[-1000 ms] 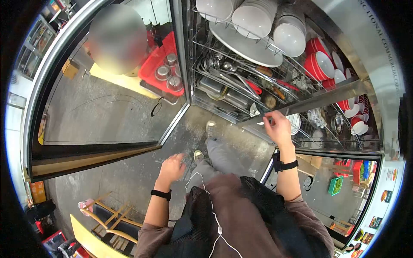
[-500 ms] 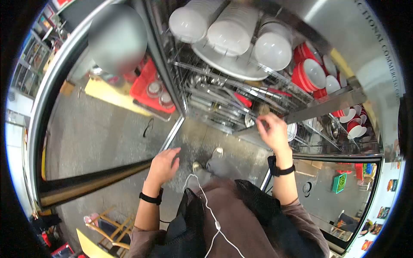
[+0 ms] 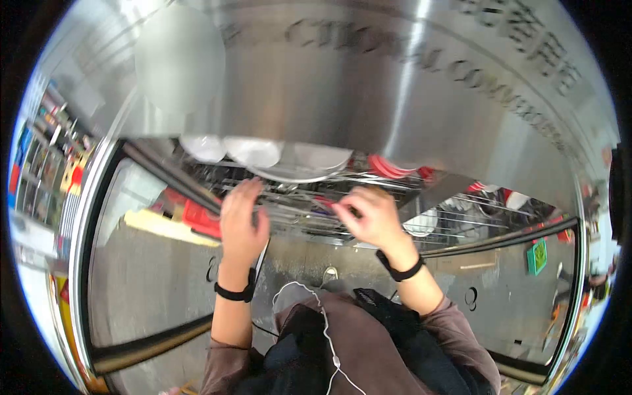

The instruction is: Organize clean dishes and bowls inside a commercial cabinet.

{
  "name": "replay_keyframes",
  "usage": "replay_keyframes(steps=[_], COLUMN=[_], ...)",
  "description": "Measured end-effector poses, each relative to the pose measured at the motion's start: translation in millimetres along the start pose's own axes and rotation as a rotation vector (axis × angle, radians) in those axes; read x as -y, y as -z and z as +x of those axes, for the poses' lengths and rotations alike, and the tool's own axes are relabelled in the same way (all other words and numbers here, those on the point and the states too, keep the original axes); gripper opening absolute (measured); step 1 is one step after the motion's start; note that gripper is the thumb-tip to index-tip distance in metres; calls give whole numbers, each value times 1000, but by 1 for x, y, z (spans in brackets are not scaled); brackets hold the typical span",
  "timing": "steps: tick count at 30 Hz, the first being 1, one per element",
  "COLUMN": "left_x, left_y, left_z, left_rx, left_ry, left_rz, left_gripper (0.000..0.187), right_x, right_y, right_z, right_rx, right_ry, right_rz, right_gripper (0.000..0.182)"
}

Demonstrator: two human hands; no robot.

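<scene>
My left hand [image 3: 242,217] is raised at the left part of the cabinet opening, fingers stretched out and thumb apart, holding nothing. Its fingertips overlap the front of a wire rack [image 3: 289,212] in view; contact cannot be told. My right hand [image 3: 374,217] is farther right, before the same rack. Its fingers are curled and the thumb comes near the index finger; anything between them is too blurred to name. A small red item [image 3: 322,201] shows just left of those fingertips. Above the rack are white bowls [image 3: 253,153] and a large white oval plate [image 3: 299,172].
A broad steel panel [image 3: 316,79] with lettering spans the top. Open glass doors stand at left [image 3: 155,276] and right [image 3: 520,296]. Red-and-white bowls [image 3: 394,167] sit on the upper shelf. A red tray [image 3: 201,218] and a green basket [image 3: 537,257] show beyond the doors.
My view has turned to face the cabinet squarely, with the steel panel now filling the top. My left hand has risen to the rack; my right hand has moved left, closer to it.
</scene>
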State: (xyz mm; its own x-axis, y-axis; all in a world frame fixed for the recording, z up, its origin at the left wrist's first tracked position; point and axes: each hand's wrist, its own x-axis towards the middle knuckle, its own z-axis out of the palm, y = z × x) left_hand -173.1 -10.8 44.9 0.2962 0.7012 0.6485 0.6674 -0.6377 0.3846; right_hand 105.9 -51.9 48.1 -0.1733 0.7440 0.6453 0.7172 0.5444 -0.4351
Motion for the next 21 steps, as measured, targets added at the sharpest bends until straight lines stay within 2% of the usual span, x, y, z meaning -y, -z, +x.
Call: replay_keyframes(steps=[4, 8, 10, 12, 14, 18, 21], left_x=[27, 57, 56, 56, 65, 81, 91], left_y=[-10, -14, -14, -10, -10, -8, -11], left_z=[14, 17, 22, 25, 24, 23, 22], left_rx=[-41, -162, -197, -183, -171, -99, -95], left_ry=[9, 75, 152, 189, 163, 211, 189], left_rz=[110, 6, -97, -149, -206, -335, -345], left_gripper=[48, 46, 53, 74, 80, 77, 73], right_x=[15, 25, 33, 40, 52, 52, 55], right_y=[-5, -23, -37, -59, -73, -118, -133], right_z=[24, 44, 54, 69, 86, 108, 111], right_rx=[16, 4, 51, -64, 43, 60, 48], right_ry=[-48, 6, -53, 13, -63, -95, -208], right_rz=[15, -3, -40, -72, -104, -169, -266], right_gripper=[26, 28, 29, 28, 34, 37, 27])
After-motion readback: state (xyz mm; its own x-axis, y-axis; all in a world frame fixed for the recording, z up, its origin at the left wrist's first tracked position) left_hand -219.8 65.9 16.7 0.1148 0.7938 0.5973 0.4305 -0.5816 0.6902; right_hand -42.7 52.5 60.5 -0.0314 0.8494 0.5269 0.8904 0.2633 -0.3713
